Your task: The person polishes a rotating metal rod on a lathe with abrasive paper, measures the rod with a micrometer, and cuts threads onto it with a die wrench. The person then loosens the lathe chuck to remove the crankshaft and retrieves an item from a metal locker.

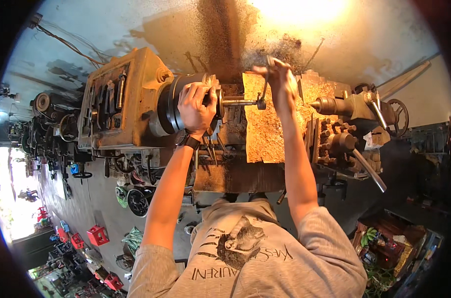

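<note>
I have my left hand (196, 109) laid over the dark round chuck (173, 102) of the lathe (118, 99), fingers curled around its front edge — a firm grip on the chuck, with a black watch (188, 140) on that wrist. A short metal shaft (238, 102) sticks out of the chuck toward the right, ending in a small dark piece at its tip. My right hand (280, 82) is up above that tip, closed around a thin metal tool (265, 82) that hangs down from my fist to the end of the shaft; I cannot tell exactly what kind of tool it is. Under both hands the bed of the lathe is covered with golden metal chips (267, 134), brightly lit. Further right stands the tailstock (352, 107) with its pointed centre aimed at the shaft but well apart from it, and a handwheel (398, 116) at its far end. A long grey lever (369, 171) juts out from the carriage below it. Down on the floor at the lower left sit several red crates (97, 234) — near other machines along the wall.
</note>
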Tool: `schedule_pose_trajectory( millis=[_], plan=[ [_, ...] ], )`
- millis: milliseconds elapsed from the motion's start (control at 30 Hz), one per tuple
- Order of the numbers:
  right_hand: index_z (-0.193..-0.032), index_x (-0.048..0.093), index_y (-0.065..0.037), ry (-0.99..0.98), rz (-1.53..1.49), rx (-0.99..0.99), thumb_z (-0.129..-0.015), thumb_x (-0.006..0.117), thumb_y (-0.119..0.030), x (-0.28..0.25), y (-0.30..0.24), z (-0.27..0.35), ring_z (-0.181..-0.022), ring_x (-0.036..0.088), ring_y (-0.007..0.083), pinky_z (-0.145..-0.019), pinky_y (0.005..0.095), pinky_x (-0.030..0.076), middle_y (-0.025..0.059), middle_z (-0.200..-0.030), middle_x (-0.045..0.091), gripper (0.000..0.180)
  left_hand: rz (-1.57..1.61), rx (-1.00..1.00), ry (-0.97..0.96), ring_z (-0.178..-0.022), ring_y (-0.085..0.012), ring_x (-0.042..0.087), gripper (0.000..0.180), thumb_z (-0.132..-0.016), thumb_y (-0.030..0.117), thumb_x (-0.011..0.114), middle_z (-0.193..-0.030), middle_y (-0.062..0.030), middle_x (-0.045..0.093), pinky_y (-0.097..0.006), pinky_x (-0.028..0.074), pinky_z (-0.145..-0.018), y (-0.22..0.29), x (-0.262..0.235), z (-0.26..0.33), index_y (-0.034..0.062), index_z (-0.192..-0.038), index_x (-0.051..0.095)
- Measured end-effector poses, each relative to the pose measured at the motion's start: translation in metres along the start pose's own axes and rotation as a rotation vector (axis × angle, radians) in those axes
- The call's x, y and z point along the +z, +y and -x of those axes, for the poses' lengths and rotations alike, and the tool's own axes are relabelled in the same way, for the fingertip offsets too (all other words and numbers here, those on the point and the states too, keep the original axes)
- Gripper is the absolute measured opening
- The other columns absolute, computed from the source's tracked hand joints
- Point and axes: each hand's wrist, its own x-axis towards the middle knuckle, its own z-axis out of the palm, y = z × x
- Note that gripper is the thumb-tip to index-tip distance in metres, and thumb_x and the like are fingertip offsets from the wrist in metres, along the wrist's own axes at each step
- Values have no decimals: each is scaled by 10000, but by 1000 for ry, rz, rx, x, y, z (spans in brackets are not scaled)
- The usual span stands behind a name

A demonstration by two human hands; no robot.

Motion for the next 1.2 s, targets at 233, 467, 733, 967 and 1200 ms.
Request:
schedule_pose_trajectory(
  millis=[233, 467, 733, 967, 1200],
  plan=[
    [-1262, 433, 51, -138, 54, 674, -907, 332, -610, -32, 3, 86, -806, 677, 285, -779, 418, 550, 220, -940, 659, 758, -25, 2, 14, -795, -284, 575, 70, -725, 30, 655, -835, -84, 609, -351, 477, -708, 0, -3, 2, 30, -761, 595],
    [-1142, 522, 11, 103, -60, 41, -968, 394, -450, 14, -16, 12, -776, 659, 202, -756, 360, 538, 169, -855, 668, 509, -3, -27, -8, -810, -283, 577, 61, -736, 42, 654, -832, -78, 614, -353, 478, -713, -2, -2, 3, 28, -759, 599],
    [-1231, 428, 54, -66, 38, 510, -925, 318, -585, -40, 18, 53, -957, 642, 318, -830, 448, 527, 242, -970, 642, 717, -3, -32, 1, -801, -277, 575, 63, -737, 42, 658, -822, -71, 608, -349, 477, -716, 3, 3, 0, 37, -759, 600],
    [-1134, 552, 6, 81, -257, 17, -968, 382, -437, 5, -36, 31, -843, 661, 244, -795, 405, 546, 194, -935, 657, 503, -18, -32, -4, -789, -276, 573, 71, -733, 51, 665, -825, -71, 606, -355, 476, -701, -2, -4, 4, 40, -758, 600],
    [-1285, 402, 58, -29, 83, 529, -964, 321, -513, -40, 30, 52, -914, 652, 294, -816, 383, 524, 223, -964, 658, 660, 15, -27, -14, -840, -260, 576, 110, -719, 112, 688, -872, -65, 609, -385, 464, -760, 0, 0, 3, 71, -782, 610]
  ],
)
